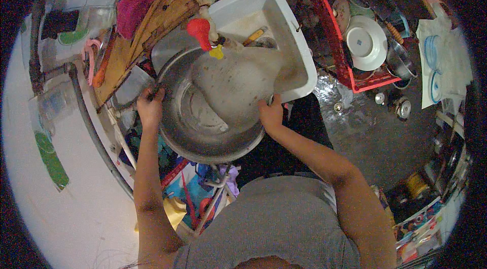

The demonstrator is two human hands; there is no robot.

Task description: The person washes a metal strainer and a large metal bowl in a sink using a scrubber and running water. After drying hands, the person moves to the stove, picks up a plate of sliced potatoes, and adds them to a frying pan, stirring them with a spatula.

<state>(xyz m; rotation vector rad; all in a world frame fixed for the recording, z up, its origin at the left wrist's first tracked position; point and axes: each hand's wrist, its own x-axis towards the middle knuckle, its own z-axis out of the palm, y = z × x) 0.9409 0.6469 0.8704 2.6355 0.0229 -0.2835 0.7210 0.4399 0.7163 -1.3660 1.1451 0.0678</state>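
A large round metal pan (213, 151) is held over the near left part of a white sink (306, 59). My left hand (149, 107) grips a dark handle on the pan's left side. On its right side, my right hand (272, 115) is closed around the edge or a handle, mostly hidden by the fingers. Cloudy grey water (236, 82) with dark specks covers much of the pan and runs over the far right side into the sink. A tap with a red lever (199, 31) and a yellow part (217, 52) hangs above the pan's far rim.
Inside the sink lies a yellow-handled tool (255, 36). Right of it, a red plastic crate (355, 85) holds a white plate (366, 42) and metal bowls. Wooden boards (167, 14) and a magenta cloth (137, 4) are at upper left. A dark pipe (87, 116) runs along the left wall.
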